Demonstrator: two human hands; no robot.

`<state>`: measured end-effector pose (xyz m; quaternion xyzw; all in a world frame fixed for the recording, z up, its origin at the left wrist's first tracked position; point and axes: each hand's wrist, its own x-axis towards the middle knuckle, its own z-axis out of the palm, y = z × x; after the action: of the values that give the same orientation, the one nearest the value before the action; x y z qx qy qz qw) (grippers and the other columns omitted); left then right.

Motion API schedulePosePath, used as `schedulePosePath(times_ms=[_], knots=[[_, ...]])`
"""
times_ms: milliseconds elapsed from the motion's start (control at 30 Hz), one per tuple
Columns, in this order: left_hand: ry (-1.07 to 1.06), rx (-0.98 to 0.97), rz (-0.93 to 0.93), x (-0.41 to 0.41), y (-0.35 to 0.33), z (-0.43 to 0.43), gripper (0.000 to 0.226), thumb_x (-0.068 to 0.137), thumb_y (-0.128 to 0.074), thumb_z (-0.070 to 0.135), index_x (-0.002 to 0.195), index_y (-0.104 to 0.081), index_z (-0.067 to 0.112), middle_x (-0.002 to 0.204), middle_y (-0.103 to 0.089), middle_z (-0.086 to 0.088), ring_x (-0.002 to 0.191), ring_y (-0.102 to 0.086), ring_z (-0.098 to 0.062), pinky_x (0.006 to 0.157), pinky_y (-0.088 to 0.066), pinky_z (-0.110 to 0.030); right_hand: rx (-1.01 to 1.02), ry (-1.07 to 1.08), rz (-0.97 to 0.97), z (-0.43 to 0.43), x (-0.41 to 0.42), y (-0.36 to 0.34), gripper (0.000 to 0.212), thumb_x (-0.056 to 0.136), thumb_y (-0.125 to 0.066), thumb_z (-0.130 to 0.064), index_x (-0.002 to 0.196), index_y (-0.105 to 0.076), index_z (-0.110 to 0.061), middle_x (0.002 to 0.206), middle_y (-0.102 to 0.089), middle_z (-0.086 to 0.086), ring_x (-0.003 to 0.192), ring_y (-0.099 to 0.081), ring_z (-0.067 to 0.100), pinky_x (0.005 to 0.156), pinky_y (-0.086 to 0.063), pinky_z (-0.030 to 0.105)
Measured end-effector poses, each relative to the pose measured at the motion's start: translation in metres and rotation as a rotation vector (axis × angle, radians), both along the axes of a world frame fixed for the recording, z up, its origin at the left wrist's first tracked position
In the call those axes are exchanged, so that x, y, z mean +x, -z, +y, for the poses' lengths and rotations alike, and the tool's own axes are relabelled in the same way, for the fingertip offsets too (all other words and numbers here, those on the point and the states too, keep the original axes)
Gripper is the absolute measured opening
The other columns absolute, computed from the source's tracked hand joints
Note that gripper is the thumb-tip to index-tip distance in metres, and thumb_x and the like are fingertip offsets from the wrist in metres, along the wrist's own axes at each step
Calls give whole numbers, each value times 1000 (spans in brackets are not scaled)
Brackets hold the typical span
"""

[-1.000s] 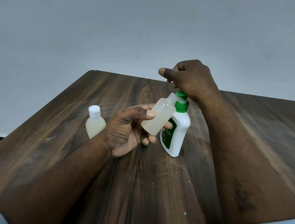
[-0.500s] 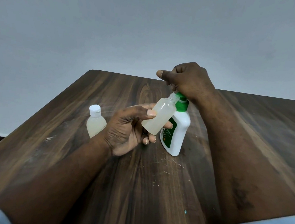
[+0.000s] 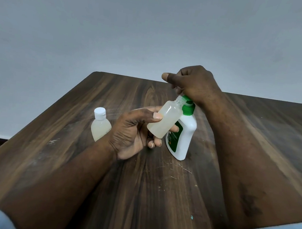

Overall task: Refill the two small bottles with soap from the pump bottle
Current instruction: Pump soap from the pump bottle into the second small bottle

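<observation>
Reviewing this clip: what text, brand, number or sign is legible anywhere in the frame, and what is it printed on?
"ORIGINAL": white capitals on the green label of the pump bottle; the first letters are faint.
Smaller print and an emblem below that word: too small to read.
Open small bottle, held in the left hand: no text visible.
Capped small bottle: no text visible.

The dark wooden surface [image 3: 157, 197], scratched pale near its middle, carries a white pump bottle [image 3: 187, 132] with a green top, standing on its base, and, at 9 o'clock from it and apart, a small capped bottle [image 3: 99, 128] of pale liquid, upright.
</observation>
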<state>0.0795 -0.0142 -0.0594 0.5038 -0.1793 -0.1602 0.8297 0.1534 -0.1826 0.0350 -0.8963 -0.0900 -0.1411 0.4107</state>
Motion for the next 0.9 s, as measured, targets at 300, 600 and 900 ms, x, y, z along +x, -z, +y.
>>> schedulePosePath(times_ms=[300,600,900], knots=[[25,-15,-12,-2,-3,-1,42,76,-63,29,114,-76,15,104,-71,-26,57,-55,-23,48,-39,-27,12,20,-41,-3,-1,-6,45,85,-79,-55,75,-71,-12,79,-76,4,71,-69,16,70,-56,33],[14,3,-10,-1,-1,0,40,77,-63,29,113,-77,18,105,-72,-26,63,-52,-25,50,-38,-28,25,-9,-6,1,-3,0,45,85,-81,-53,82,-76,-8,68,-70,-1,64,-62,11,67,-51,28],[30,-20,-14,-1,-1,0,40,77,-63,29,112,-77,18,106,-71,-26,57,-56,-22,48,-41,-27,12,-5,-35,-3,-2,-6,46,85,-79,-54,81,-74,-9,75,-74,1,68,-66,11,65,-50,27]])
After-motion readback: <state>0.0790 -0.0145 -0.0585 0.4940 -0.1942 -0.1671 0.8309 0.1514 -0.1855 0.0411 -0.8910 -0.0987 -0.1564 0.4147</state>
